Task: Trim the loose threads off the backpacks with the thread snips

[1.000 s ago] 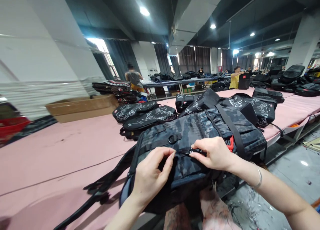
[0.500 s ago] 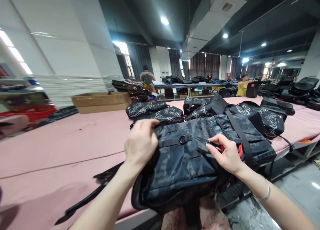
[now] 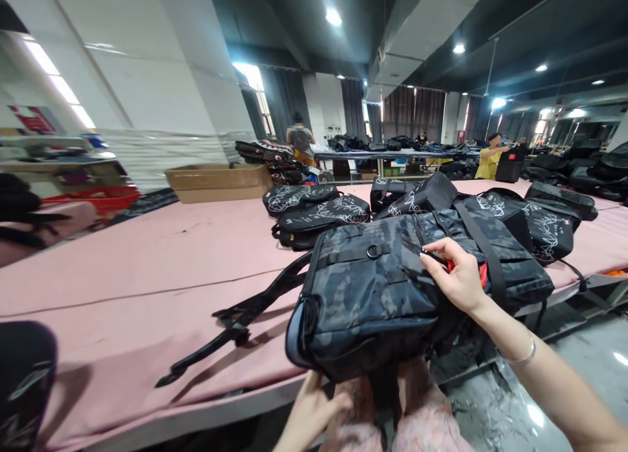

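A dark camouflage backpack (image 3: 373,295) lies on the pink table (image 3: 147,269), its bottom overhanging the near edge. My right hand (image 3: 458,278) rests on the top of the backpack, thumb and forefinger pinched on a small dark zipper pull beside a red tag. A bracelet sits on that wrist. My left hand (image 3: 311,416) is low at the frame's bottom, under the table edge, against patterned pink fabric on my lap. Its fingers are bent, but the frame edge cuts them off. Black straps (image 3: 235,328) trail left from the backpack across the table.
Several black bags with white line drawings (image 3: 318,213) lie behind the backpack. A flat cardboard box (image 3: 216,180) sits at the table's far side. Other people stand at far tables. A black bag (image 3: 22,380) is at the lower left, grey floor on the right.
My left hand has come off the backpack's top and dropped below the table edge. My right hand has slid right along the zipper. The view has turned left.
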`<state>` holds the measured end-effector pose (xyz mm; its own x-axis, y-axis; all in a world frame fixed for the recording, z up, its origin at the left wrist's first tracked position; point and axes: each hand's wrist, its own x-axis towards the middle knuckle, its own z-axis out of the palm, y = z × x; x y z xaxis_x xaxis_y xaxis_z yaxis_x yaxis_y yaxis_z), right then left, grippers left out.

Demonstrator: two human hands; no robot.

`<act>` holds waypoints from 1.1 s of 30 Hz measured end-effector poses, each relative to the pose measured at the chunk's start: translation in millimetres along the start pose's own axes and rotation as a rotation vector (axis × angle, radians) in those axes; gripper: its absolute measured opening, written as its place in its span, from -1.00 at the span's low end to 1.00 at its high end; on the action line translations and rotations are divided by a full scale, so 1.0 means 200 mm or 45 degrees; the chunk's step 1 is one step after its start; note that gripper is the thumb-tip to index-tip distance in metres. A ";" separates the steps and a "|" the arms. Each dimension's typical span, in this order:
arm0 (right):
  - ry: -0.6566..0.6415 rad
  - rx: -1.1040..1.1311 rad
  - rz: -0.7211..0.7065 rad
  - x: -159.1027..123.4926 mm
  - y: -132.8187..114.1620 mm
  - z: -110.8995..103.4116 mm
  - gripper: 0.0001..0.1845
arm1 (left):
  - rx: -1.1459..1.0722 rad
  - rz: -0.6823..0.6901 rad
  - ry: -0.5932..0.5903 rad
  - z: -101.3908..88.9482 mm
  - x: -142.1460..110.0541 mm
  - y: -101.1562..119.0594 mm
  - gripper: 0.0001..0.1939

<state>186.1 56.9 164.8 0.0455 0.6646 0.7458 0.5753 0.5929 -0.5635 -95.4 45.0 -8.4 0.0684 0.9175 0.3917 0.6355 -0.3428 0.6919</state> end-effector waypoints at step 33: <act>-0.485 -0.143 0.429 0.19 0.18 0.87 -0.79 | 0.605 0.288 0.073 -0.40 0.61 0.16 -0.69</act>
<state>66.3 182.7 109.7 -0.0450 0.9408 0.3360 0.6650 0.2792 -0.6927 -127.5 130.0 109.6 0.2104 0.8140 0.5414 0.8890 -0.3897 0.2404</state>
